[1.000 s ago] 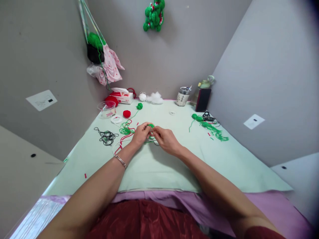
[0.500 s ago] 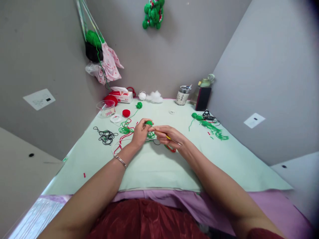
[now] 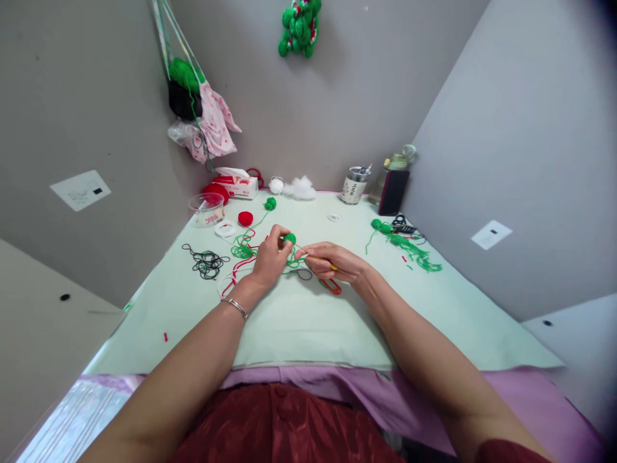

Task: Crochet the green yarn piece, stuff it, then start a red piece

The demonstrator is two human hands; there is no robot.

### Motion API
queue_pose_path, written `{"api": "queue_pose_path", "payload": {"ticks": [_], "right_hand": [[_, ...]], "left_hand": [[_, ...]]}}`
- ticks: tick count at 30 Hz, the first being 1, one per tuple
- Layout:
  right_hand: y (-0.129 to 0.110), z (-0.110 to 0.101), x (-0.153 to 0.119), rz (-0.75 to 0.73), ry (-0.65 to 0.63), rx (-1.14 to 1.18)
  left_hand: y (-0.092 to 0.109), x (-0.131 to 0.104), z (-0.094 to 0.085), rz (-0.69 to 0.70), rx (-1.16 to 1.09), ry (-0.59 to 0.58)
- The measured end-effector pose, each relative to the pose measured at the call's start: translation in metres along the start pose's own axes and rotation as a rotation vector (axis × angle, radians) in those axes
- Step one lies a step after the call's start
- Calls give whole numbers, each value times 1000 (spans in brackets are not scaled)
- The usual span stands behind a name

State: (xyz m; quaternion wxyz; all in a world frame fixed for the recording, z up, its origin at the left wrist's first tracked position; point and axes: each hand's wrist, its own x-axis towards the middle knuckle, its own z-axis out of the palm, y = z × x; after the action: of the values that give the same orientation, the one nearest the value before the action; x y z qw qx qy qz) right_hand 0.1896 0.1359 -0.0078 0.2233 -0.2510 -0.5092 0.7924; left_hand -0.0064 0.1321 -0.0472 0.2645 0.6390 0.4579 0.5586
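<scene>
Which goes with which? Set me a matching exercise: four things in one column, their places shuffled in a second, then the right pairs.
Things
1. thin yellow-handled tool
2. small green yarn piece
3. tangled black cord
4. dark rectangular phone-like object

Places
A. standing in front of a greenish bottle with a loop on its lid
B. held in the right hand
C. lying in loops on the pale green tablecloth
D. held in the left hand

Pairs: 1-B, 2-D, 3-C, 4-A
</scene>
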Motion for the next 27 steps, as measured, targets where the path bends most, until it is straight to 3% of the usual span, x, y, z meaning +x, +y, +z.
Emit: {"api": "queue_pose_path", "payload": {"ticks": [4, 10, 12, 15, 18, 22, 27], "right_hand": [[2, 4, -2, -4, -64, 1], [15, 34, 0, 187, -343, -118], [12, 37, 3, 14, -164, -160], [5, 32, 7, -269, 217, -171], [5, 27, 14, -340, 414, -199], [15, 34, 22, -301, 527, -254], [18, 39, 26, -173, 452, -237]], "left_hand": [[7, -3, -4, 34, 4, 31], [5, 6, -8, -29, -144, 146], [3, 9, -7, -81, -214, 131], [3, 10, -2, -154, -303, 61], [5, 5, 6, -217, -362, 35], [8, -2, 13, -275, -417, 49], [10, -6, 19, -320, -465, 29]]}}
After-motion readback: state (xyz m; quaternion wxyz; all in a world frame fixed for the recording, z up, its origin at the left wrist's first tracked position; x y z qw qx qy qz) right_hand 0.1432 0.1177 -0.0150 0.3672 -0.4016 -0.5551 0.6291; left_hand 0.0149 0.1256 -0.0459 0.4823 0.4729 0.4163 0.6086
